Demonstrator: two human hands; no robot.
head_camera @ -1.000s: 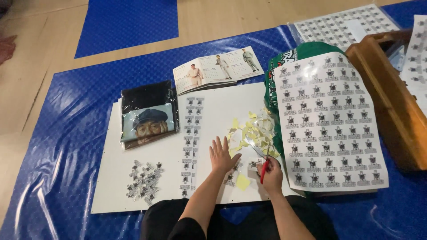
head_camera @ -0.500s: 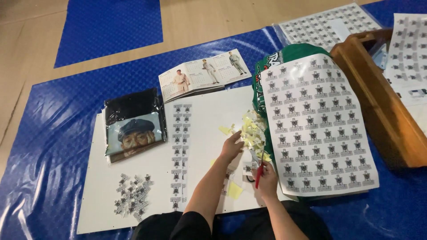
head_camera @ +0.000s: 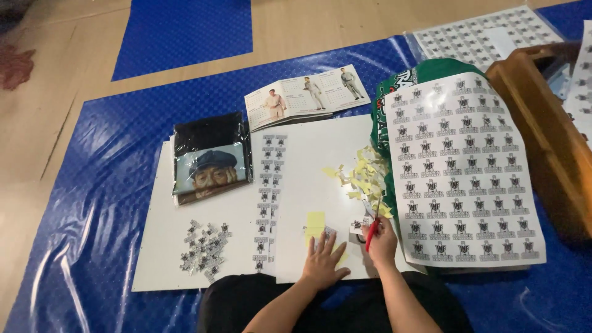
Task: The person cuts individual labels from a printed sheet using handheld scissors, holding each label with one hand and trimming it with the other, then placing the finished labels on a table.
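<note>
View from above of sticker cutting on a white board (head_camera: 203, 265) laid over a blue floor mat (head_camera: 92, 185). The right hand (head_camera: 381, 242) is closed around red-handled scissors (head_camera: 370, 229), whose blades are set against a small cut sticker (head_camera: 357, 226) near the board's lower right. The left hand (head_camera: 323, 261) lies flat with fingers spread, holding nothing, its fingertips just below a yellow backing slip (head_camera: 315, 221). A heap of yellow offcuts (head_camera: 364, 176) lies beyond the scissors; whether the blades are parted cannot be told. For a clean cut, the sticker is best steadied close to the blades by the free hand, with the fingertips kept out of the cutting line, and the piece turned rather than the scissors. A large uncut sticker sheet (head_camera: 462, 166) rests to the right, a strip of stickers (head_camera: 266, 197) and a pile of finished pieces (head_camera: 202, 246) to the left.
</note>
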